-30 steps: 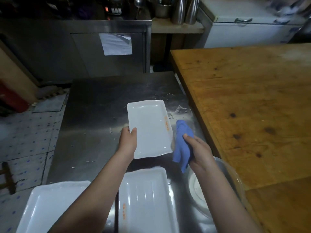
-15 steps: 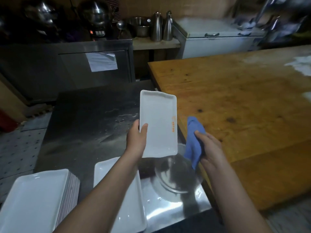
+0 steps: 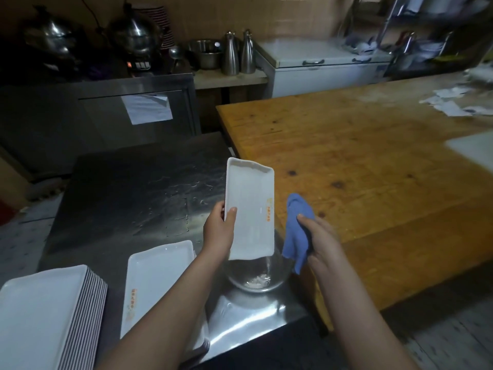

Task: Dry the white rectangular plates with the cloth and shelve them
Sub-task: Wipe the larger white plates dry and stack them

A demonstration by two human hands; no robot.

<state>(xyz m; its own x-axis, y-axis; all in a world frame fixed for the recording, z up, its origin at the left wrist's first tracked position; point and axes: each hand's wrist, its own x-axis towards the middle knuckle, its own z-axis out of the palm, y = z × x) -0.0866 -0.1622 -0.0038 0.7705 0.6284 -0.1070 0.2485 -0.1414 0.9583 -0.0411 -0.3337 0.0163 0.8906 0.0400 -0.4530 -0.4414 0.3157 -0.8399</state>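
Gripping white plate [image 3: 250, 206] w/ left hand [image 3: 217, 232], tilted above metal bowl [image 3: 256, 279]. Clutching blue cloth [image 3: 294, 236] in right hand [image 3: 320, 241], just beside plate.

Open room is lying over the far half of the steel counter [image 3: 138, 188]. A tall plate stack [image 3: 45, 311] and a lower stack [image 3: 157, 284] are occupying its near left. A metal bowl [image 3: 256, 280] is sitting near right, with the held plate [image 3: 250, 209] hanging above it and the blue cloth [image 3: 296, 236] just right. The wooden table [image 3: 373, 182] is bordering the right side.

plate stack [image 3: 40, 313] cropped left, shelving [image 3: 418, 44] blurred
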